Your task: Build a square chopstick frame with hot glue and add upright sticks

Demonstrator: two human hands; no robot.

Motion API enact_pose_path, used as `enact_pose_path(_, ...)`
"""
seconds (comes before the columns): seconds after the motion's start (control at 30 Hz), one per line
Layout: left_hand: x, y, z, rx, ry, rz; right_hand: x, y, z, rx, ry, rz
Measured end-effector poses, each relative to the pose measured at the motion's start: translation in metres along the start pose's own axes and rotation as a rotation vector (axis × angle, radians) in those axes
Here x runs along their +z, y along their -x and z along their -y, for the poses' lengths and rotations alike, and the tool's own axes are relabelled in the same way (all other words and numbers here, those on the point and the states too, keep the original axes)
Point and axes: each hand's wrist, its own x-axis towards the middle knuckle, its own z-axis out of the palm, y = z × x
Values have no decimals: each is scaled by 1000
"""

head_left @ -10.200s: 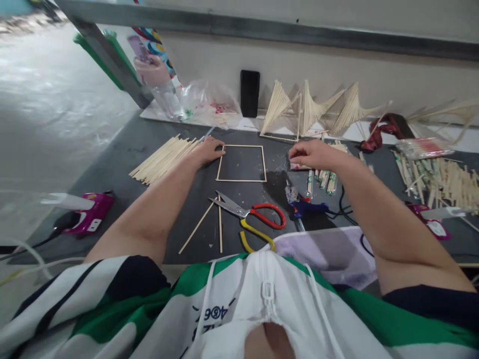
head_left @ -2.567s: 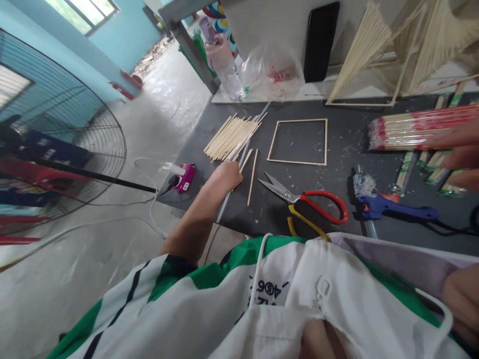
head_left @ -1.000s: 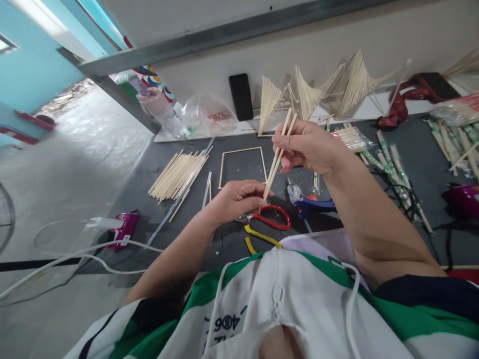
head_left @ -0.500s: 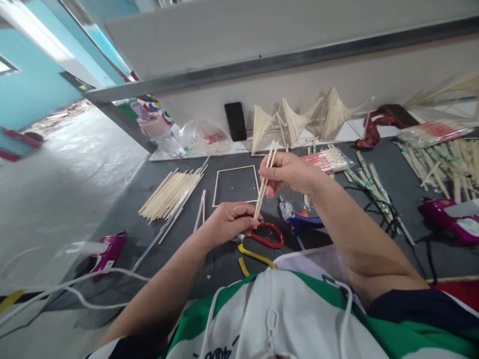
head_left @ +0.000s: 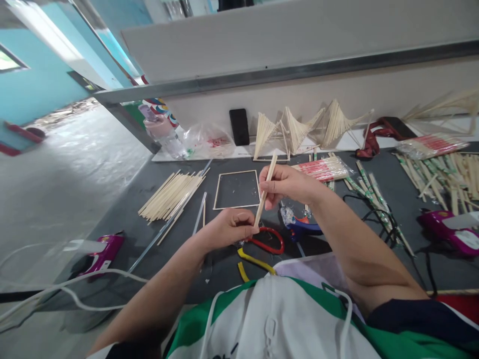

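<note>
A pair of wooden chopsticks [head_left: 270,172] stands tilted between my hands, its two sticks side by side. My right hand [head_left: 286,187] grips them around the middle. The fingertips of my left hand [head_left: 234,227] pinch their lower end. Just behind the hands, a thin square stick frame [head_left: 236,173] lies flat on the dark table. Below my left hand are red-handled scissors or pliers [head_left: 275,242] and a tool with yellow handles [head_left: 258,257]; their heads are partly hidden. A blue glue gun [head_left: 301,227] rests under my right forearm.
Loose sticks [head_left: 172,194] and clear glue sticks [head_left: 164,229] lie to the left. Magenta glue guns [head_left: 105,252] sit at both sides with cables. Stick models [head_left: 295,129] and a phone [head_left: 239,127] stand along the back. Wrapped chopsticks [head_left: 324,168] lie on the right.
The two chopsticks, slightly apart at the top before, now lie together. Both hands keep hold of them. The view has shifted slightly.
</note>
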Motion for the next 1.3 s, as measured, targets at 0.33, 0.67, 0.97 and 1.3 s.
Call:
enact_pose_path(0.33, 2, 0, 0, -42, 194, -29, -6, 0, -1, -27, -33, -58)
enact_pose_path(0.67, 8, 3, -3, 215, 70, -276, -19, -5, -2, -38, -163, -170)
enact_pose_path(0.97, 10, 5, 0, 325, -249, -439, -13, -3, 1, -26, -121, -220)
enact_pose_path(1.3, 15, 6, -2, 287, -264, -487, -9, -1, 5, -63, -59, -263)
